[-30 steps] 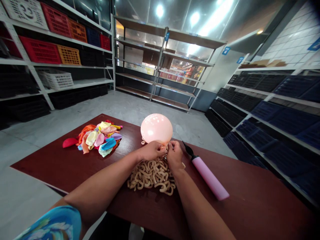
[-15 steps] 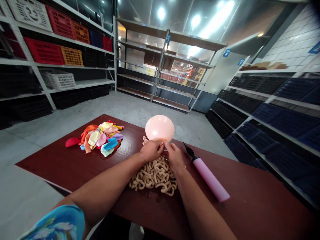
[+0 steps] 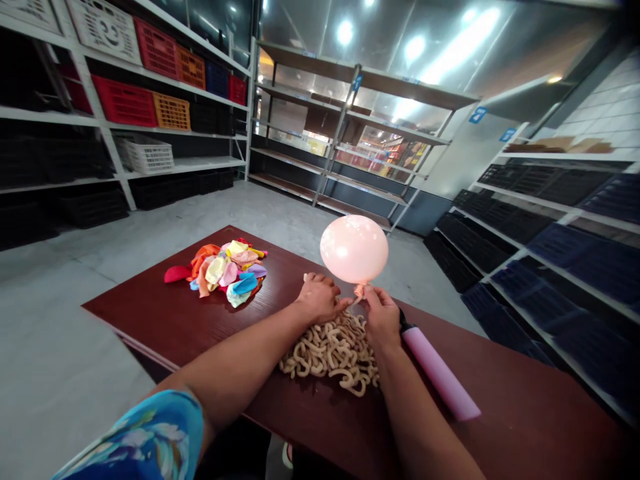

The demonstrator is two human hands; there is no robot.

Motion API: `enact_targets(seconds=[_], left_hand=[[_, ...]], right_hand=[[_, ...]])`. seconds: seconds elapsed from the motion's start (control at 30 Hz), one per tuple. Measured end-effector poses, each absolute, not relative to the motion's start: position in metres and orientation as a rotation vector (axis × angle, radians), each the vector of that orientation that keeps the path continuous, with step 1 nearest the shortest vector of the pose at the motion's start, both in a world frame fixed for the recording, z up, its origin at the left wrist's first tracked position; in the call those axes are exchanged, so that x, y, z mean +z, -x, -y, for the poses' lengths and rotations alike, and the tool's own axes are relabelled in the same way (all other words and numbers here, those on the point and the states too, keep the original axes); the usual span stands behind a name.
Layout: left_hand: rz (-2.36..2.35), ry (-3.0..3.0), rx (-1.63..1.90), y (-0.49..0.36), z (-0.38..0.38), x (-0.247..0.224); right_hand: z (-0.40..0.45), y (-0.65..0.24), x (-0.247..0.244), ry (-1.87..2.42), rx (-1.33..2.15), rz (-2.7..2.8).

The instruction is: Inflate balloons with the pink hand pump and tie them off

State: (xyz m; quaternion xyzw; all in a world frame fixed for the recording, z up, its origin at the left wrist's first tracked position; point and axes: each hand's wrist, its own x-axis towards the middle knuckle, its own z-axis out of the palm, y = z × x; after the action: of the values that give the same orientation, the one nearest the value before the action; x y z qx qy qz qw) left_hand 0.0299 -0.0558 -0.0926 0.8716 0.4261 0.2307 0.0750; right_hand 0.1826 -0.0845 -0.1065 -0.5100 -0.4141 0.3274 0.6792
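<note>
A round, inflated pale pink balloon (image 3: 354, 248) stands above the far side of the table, its neck pointing down. My right hand (image 3: 381, 317) pinches the twisted neck between thumb and fingers. To its left, my left hand (image 3: 321, 298) reaches palm down over the far side of a heap of beige curled pieces (image 3: 333, 353). The left thumb points toward the balloon's tail, and the fingers are apart; what lies beneath them is hidden. A pink hand pump (image 3: 441, 373) with a black nozzle lies right of my right forearm.
Several uninflated balloons in mixed colours (image 3: 225, 272) lie piled on the left of the dark red table (image 3: 150, 303). Shelves with crates (image 3: 125, 100) stand at the left, a tall rack (image 3: 325, 167) at the back, and shelves of dark crates (image 3: 540, 280) at the right.
My left hand has come away from the balloon's neck and turned palm down over the heap. The right hand keeps its pinch, with the balloon raised slightly. The view has shifted left.
</note>
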Motion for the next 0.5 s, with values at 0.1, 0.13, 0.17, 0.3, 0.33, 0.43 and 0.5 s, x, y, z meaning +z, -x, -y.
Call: enact_targets(seconds=[0.1,0.13,0.17,0.3,0.33,0.43,0.5], left_hand=[[-1.525,-2.467,0.621,-0.026,0.047,-0.097],[-1.592,-2.393,0.566,-0.024,0.045,-0.098],[-1.637,-2.323,0.508,-0.023,0.042,-0.099],[-1.579,-2.218,0.389,-0.022,0.037,-0.102],[-1.541,-2.224,0.388,-0.022,0.036,-0.102],[-1.443,-2.257,0.426,-0.021,0.036,-0.102],[-1.391,-2.296,0.483,-0.02,0.036,-0.101]], right_hand=[[0.081,-0.183,-0.103,1.159,0.752,0.818],[0.078,-0.183,-0.103,1.163,0.752,0.8],[0.076,-0.183,-0.101,1.166,0.758,0.786],[0.058,-0.182,-0.094,1.186,0.798,0.744],[0.052,-0.183,-0.092,1.191,0.8,0.73],[0.029,-0.186,-0.086,1.205,0.81,0.692],[0.014,-0.189,-0.084,1.222,0.846,0.673]])
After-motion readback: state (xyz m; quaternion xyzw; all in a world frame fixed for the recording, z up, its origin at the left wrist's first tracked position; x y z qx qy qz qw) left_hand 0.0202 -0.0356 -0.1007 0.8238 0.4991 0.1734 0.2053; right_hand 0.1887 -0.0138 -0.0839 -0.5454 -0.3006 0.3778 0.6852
